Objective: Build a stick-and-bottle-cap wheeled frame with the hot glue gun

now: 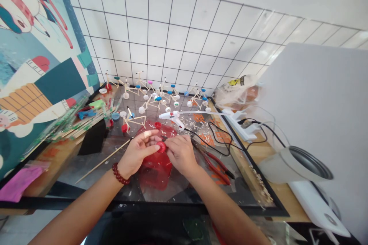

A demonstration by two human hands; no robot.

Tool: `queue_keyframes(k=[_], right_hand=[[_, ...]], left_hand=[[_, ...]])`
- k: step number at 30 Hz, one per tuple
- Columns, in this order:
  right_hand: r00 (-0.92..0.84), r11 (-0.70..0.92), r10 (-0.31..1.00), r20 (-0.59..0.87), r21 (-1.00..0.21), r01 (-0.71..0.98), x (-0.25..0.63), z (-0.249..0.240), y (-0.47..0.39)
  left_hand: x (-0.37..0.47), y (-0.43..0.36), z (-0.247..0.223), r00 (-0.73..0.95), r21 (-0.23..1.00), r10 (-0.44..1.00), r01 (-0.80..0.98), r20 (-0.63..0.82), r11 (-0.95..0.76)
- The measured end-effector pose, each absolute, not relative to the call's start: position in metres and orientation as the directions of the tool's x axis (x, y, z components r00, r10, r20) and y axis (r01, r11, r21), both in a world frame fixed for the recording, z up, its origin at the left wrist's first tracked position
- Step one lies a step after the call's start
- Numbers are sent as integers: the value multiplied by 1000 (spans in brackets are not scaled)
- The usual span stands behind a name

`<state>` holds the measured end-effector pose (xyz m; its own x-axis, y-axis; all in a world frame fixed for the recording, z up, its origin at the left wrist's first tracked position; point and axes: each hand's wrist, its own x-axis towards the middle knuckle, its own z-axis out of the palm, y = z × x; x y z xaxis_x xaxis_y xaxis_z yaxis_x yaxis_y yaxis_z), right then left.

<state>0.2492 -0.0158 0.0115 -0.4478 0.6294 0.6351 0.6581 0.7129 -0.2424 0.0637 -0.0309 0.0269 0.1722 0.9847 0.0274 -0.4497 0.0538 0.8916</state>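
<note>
A red bottle cap (pixel 161 146) is pinched between the thumb and fingers of my left hand (pixel 140 150), which wears a dark red bead bracelet. My right hand (pixel 182 155) is closed against the cap's right side; a thin dark tip shows by its fingers, but what it grips is hidden. Under both hands lies a translucent red plastic piece (pixel 156 176) with openings. Another red cap (pixel 158 125) rests just beyond my fingertips. Pliers with red handles (pixel 217 166) lie right of my right hand.
A white glue gun (pixel 174 118) lies ahead among pale scraps, its black cable (pixel 212 143) looping right to a power strip (pixel 240 124). Several small stick-and-cap models (pixel 156 99) stand at the back. Wooden sticks (pixel 89 120) and a pink packet (pixel 21 180) are left. A grey cylindrical container (pixel 276 166) stands right.
</note>
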Motion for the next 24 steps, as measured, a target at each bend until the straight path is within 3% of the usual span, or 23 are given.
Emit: queue_keyframes(k=[7,24], right_hand=[[-489,747,546,680,-130,652,250,9,-14],[-458,734,622,635,-270,623,247,12,-19]], left_hand=[[64,-30,27,281,843,952,-476,-123,250],[66,-32,24,287,831,957,-523,-37,189]])
